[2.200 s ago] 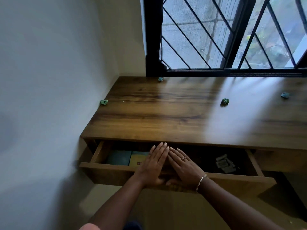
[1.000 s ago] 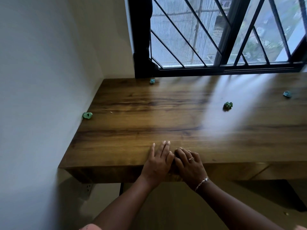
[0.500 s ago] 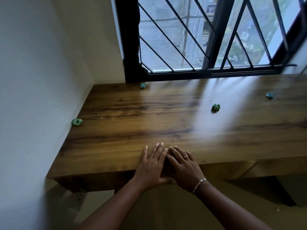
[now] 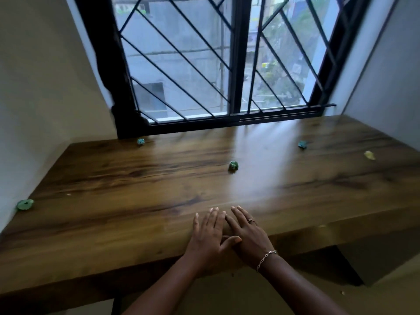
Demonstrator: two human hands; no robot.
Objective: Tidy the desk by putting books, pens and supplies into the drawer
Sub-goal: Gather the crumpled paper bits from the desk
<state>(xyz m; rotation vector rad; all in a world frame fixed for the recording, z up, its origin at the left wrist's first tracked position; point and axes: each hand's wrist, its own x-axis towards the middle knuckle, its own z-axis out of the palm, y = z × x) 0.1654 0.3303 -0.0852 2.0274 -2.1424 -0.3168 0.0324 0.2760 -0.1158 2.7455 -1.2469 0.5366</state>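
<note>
My left hand (image 4: pixel 208 234) and my right hand (image 4: pixel 246 235) lie side by side at the front edge of the wooden desk (image 4: pixel 136 189), fingers straight and flat over the top, palms against the front face. Neither hand holds anything. The drawer under the desktop is pushed in; its front is hidden behind my hands and the desk edge, and none of its contents show. No books or pens are in sight on the desk.
Small crumpled green bits lie on the desk: one at the left wall (image 4: pixel 25 204), one by the window frame (image 4: pixel 141 141), one mid-desk (image 4: pixel 233 165), one far right (image 4: pixel 302 144), plus a yellowish scrap (image 4: pixel 369 155). A barred window (image 4: pixel 227 64) stands behind; walls close both sides.
The drawer, open with books and supplies inside 2.2 s ago, has been pushed shut by both hands. The hands stay at the desk edge while my view has tilted up.
</note>
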